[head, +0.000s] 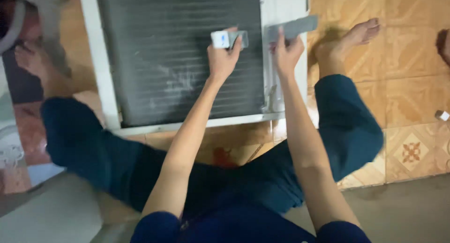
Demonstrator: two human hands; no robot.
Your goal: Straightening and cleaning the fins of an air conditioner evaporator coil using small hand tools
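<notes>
The person sits on the tiled floor point(412, 83) with legs spread around a white-framed panel point(101, 79) whose dark finned grille point(173, 60) lies flat between the bare feet.

The left hand point(224, 55) has its grip closed around a small white-and-grey block point(228, 38), which looks like a brush or comb head, though the blur makes that hard to tell. It sits against the grille near the top right. The right hand point(286, 53) is clamped on a flat grey strip point(293, 28) that lies across the white right edge of the frame, just beside the left hand.

What could go wrong, as I judge it:
- The fins look thin, so pressing hard or dragging the block across them rather than along them could bend them flat.
- The pale smeared patch point(180, 83) lower on the grille suggests the surface marks easily.
- Sharp fin or frame edges could nick a finger.
- The panel rests loose on the floor and could slide under a push, toward the right foot point(349, 39).

No readable label or sign shows on the panel. A small white-grey object point(442, 115) lies on the tiles at the far right, well apart from the hands. An orange-red spot point(224, 156) shows on the floor just below the frame's lower edge.
</notes>
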